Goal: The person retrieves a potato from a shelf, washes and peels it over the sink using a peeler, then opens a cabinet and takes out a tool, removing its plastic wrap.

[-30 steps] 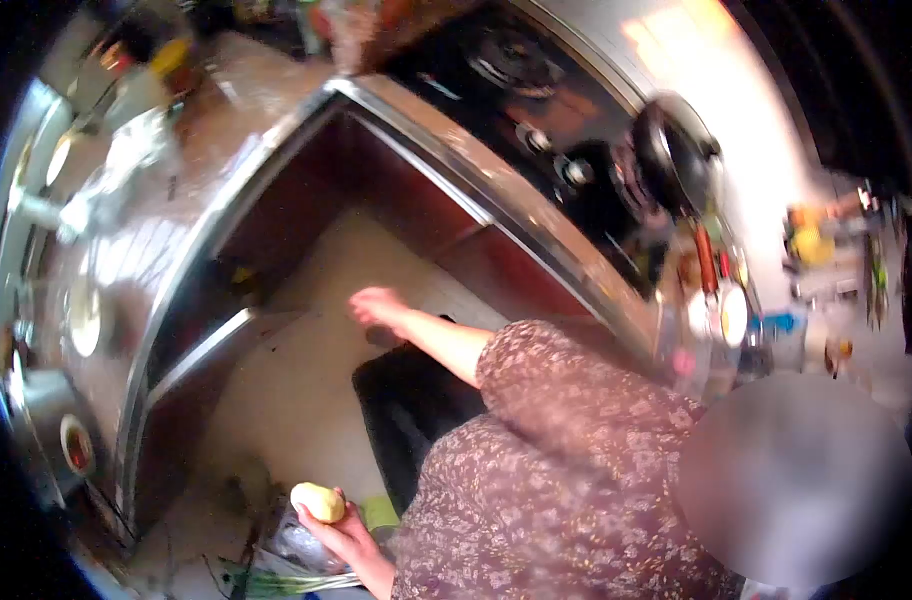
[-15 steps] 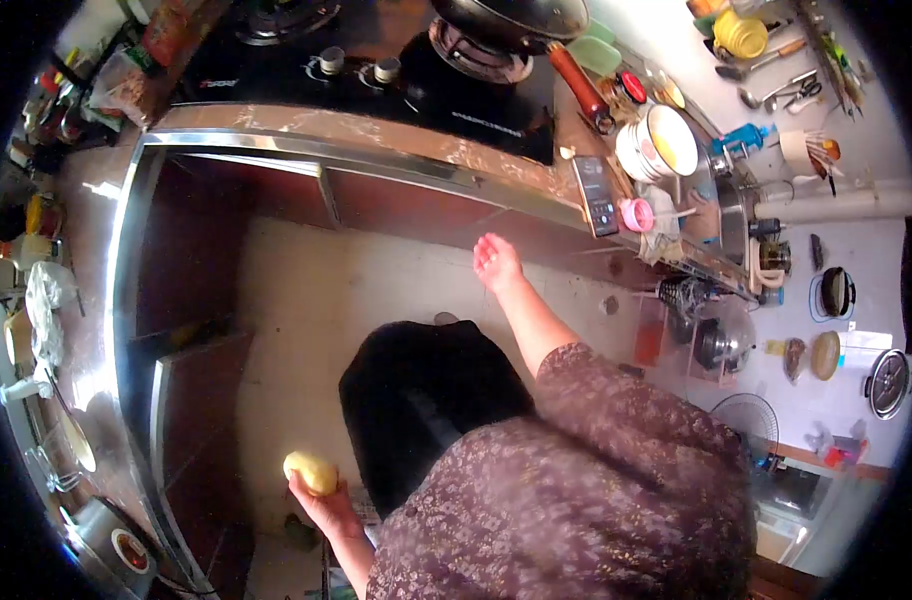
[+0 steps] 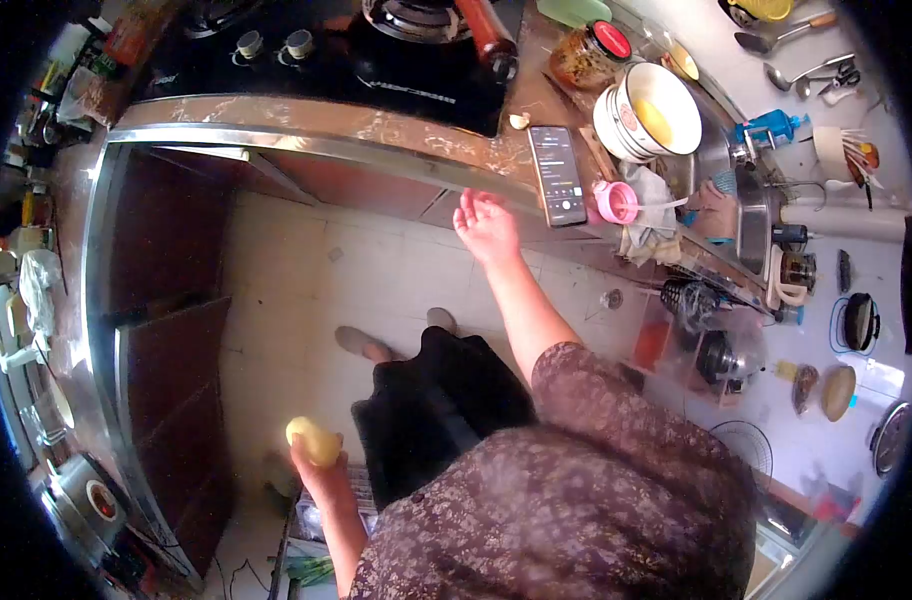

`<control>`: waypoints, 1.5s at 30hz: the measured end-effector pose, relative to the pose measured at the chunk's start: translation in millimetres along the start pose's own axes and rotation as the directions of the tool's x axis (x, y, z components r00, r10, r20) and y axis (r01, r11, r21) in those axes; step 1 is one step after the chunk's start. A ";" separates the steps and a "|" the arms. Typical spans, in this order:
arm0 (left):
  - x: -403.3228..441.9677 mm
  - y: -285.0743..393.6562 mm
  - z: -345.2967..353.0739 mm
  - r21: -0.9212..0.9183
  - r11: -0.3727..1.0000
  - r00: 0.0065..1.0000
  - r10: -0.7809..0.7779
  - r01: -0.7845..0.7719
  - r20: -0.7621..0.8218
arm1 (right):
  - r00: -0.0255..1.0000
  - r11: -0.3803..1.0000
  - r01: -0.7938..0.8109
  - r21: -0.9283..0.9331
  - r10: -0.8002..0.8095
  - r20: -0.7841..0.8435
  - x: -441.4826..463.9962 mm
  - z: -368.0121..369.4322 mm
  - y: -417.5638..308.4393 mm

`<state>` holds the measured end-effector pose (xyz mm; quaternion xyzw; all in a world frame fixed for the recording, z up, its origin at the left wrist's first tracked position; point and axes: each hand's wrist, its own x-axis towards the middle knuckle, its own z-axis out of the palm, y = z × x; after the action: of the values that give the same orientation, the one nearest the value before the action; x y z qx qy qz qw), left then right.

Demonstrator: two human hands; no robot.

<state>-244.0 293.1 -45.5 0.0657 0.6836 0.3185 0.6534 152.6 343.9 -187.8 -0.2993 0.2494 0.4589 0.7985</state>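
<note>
A pale yellow, smooth potato (image 3: 314,441), seemingly peeled, is gripped in my left hand (image 3: 326,488), low at my left side above the floor. My fingers wrap its lower side and leave the top showing. My right hand (image 3: 489,233) is held out in front of the counter edge, with its fingers loosely bent and apart and nothing in them. Nearest to it on the counter lie a phone (image 3: 558,175) with a lit screen and a pink cup (image 3: 614,202) with a white handle or stick across it.
Stacked white bowls (image 3: 616,125), the top one holding yellow liquid, stand beside a red-lidded jar (image 3: 588,62). Behind them is the sink (image 3: 754,235). A black gas stove (image 3: 326,75) lies ahead, with a pan handle (image 3: 488,40) jutting over it. A rice cooker (image 3: 88,500) sits at left.
The view has shifted closer to the counter, and my feet now show below the dark clothing. My right hand is nearer the counter edge. The potato stays in my left hand.
</note>
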 end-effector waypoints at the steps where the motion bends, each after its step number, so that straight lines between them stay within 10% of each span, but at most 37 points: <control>1: -0.1 -10.0 2.0 0.014 1.000 1.000 0.008 -0.008 -0.013 | 1.000 1.000 -0.006 0.005 0.006 0.001 -0.4 -0.2 0.4; 15: -19.3 -62.5 13.4 0.139 0.990 0.998 0.021 -0.030 0.065 | 0.981 0.863 -0.145 -0.485 0.061 -0.186 -129.0 -111.0 -1.3; 21: -5.2 -70.4 11.7 0.290 0.953 0.986 0.039 -0.085 0.161 | 0.973 0.595 -0.143 -0.791 -0.063 -0.224 -172.2 -135.8 -20.7; 29: -16.2 -62.1 26.4 0.180 0.982 0.995 -0.065 0.051 0.075 | 0.961 0.536 -0.238 -0.810 0.011 -0.275 -184.8 -134.7 -35.1; 45: -6.1 -55.2 28.6 0.206 0.978 0.999 -0.029 0.021 0.036 | 0.814 -0.042 -0.579 -0.815 0.034 -0.580 -207.8 -150.3 -92.9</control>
<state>-198.5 256.5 -67.5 0.1305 0.7009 0.2365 0.6601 121.5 79.3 -129.4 -0.7783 0.0798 0.5995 0.1690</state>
